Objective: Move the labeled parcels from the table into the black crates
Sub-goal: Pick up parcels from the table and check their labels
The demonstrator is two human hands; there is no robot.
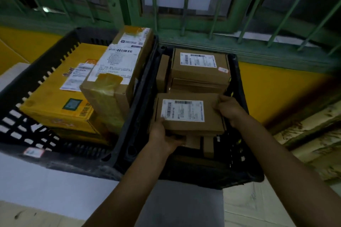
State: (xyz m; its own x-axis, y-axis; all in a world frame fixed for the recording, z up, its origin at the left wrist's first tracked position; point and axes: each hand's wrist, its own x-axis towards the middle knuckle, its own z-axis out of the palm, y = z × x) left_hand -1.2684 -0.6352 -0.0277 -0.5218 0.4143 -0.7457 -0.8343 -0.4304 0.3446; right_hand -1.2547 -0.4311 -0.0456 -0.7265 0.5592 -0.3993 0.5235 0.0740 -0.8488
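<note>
A flat brown parcel (pixel 188 114) with a white barcode label is held over the near half of the right black crate (pixel 239 83). My left hand (pixel 164 137) grips its near left corner from below. My right hand (pixel 228 109) holds its far right edge with curled fingers. Behind it in the same crate lies another labeled brown parcel (pixel 200 66) on a stack, with a narrow box standing at its left. The left black crate (pixel 36 79) holds a yellow box (pixel 60 97) and a tall taped carton (pixel 118 72).
Both crates stand on a white surface (pixel 55 186) against a yellow wall (pixel 276 88) below green window bars (pixel 184 2). Small brown boxes (pixel 201 143) lie under the held parcel. Patterned floor shows at the right.
</note>
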